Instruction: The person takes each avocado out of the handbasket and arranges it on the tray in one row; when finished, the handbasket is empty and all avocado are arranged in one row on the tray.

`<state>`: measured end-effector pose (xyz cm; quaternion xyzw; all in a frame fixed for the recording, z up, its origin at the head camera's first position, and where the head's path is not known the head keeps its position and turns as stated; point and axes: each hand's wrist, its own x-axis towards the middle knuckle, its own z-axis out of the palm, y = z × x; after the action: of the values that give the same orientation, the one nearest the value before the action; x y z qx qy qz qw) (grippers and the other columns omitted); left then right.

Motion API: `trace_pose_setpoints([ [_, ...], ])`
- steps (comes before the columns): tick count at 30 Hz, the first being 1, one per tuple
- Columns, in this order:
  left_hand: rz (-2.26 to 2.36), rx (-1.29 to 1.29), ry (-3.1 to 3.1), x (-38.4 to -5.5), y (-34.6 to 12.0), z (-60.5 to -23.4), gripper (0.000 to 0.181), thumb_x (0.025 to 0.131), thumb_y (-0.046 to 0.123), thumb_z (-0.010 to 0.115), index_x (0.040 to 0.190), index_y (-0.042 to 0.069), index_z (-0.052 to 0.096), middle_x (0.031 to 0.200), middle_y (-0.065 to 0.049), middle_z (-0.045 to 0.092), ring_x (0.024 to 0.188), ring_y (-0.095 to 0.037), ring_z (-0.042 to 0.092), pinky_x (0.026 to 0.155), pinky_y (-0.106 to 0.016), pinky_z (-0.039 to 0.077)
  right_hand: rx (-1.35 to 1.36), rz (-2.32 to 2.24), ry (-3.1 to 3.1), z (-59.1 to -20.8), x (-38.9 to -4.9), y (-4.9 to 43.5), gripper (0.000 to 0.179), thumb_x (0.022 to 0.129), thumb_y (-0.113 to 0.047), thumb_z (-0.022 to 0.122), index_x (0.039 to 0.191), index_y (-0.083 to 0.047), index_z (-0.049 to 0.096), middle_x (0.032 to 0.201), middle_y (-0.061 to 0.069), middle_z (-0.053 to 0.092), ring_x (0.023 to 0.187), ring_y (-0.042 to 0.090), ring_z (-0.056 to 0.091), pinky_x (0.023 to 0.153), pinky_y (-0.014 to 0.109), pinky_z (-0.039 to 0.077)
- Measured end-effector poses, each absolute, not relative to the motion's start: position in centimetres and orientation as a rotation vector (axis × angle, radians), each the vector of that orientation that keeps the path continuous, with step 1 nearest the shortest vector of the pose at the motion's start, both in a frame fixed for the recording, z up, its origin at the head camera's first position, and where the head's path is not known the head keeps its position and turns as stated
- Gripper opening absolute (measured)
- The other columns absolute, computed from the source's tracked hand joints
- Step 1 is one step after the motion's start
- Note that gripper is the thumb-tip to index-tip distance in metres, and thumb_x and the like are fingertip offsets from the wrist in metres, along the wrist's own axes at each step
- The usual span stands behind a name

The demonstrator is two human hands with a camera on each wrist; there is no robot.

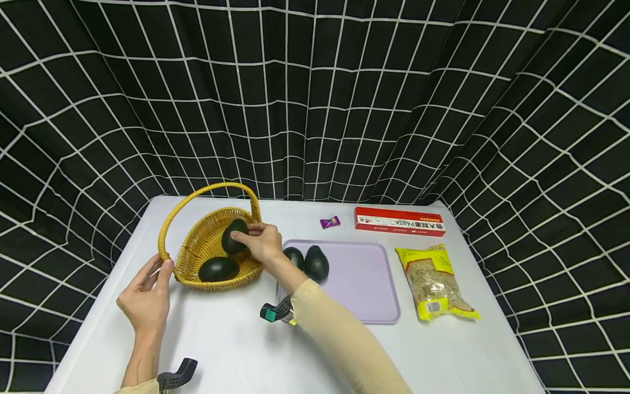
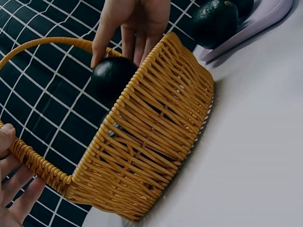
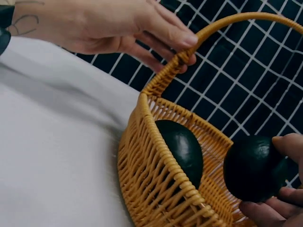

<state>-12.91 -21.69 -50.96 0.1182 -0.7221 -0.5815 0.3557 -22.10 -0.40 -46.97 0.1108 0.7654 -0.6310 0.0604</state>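
Note:
A yellow wicker basket (image 1: 202, 241) with an arched handle stands at the left of the table. My left hand (image 1: 147, 295) pinches the handle's lower left end between thumb and fingers. In my right hand (image 1: 266, 243) is a dark green avocado (image 1: 234, 236), gripped over the right side of the basket. Another avocado (image 1: 219, 269) lies inside the basket near its front rim, also visible in the right wrist view (image 3: 182, 149). Two more avocados, one (image 1: 316, 264) in full view and one (image 1: 294, 256) partly behind my right forearm, rest on the lilac tray (image 1: 364, 284).
Behind the tray lie a small purple wrapped sweet (image 1: 330, 222) and a red pasta box (image 1: 400, 221). A yellow and clear food bag (image 1: 435, 282) is to the tray's right. Black curtains with white grid lines (image 1: 305, 109) surround the white table (image 1: 221, 339).

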Motion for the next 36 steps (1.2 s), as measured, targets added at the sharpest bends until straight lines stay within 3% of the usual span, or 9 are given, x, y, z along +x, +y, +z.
trace_pose_setpoints([
  [10, -1.502, 0.314, -1.867, -12.8, -21.8, -50.9, 0.030, 0.093, 0.013, 0.080, 0.122, 0.006, 0.077, 0.105, 0.021, 0.075, 0.089, 0.007, 0.073, 0.083, -0.007, 0.057, 0.321, -1.952, 2.258, -45.8, -20.9, 1.3, 0.050, 0.081, -0.031, 0.091, 0.123, -0.009, 0.074, 0.111, 0.003, 0.074, 0.099, 0.015, 0.073, 0.089, 0.027, 0.064],
  [19, -1.513, 0.305, -1.854, -12.9, -21.7, -50.9, 0.029, 0.093, 0.011, 0.080, 0.121, 0.005, 0.077, 0.106, 0.020, 0.076, 0.090, 0.007, 0.074, 0.083, -0.008, 0.058, 0.275, -2.049, 2.157, -45.5, -20.4, 3.8, 0.049, 0.083, -0.025, 0.090, 0.124, -0.004, 0.073, 0.110, 0.011, 0.075, 0.088, 0.015, 0.073, 0.080, 0.025, 0.064],
  [25, -1.526, 0.305, -1.842, -12.9, -21.7, -50.9, 0.029, 0.093, 0.011, 0.080, 0.121, 0.003, 0.077, 0.106, 0.019, 0.076, 0.091, 0.006, 0.074, 0.083, -0.009, 0.058, 0.264, -2.117, 2.086, -45.3, -19.9, 5.5, 0.049, 0.084, -0.020, 0.088, 0.125, 0.000, 0.071, 0.113, 0.015, 0.074, 0.090, 0.018, 0.076, 0.086, 0.032, 0.066],
  [36, -1.512, 0.300, -1.839, -13.0, -21.7, -50.8, 0.029, 0.093, 0.010, 0.079, 0.122, 0.003, 0.076, 0.107, 0.019, 0.076, 0.091, 0.007, 0.074, 0.084, -0.009, 0.058, 0.263, -2.126, 2.099, -45.1, -19.1, 8.8, 0.049, 0.085, -0.020, 0.087, 0.127, -0.001, 0.071, 0.116, 0.016, 0.075, 0.092, 0.014, 0.074, 0.084, 0.026, 0.065],
])
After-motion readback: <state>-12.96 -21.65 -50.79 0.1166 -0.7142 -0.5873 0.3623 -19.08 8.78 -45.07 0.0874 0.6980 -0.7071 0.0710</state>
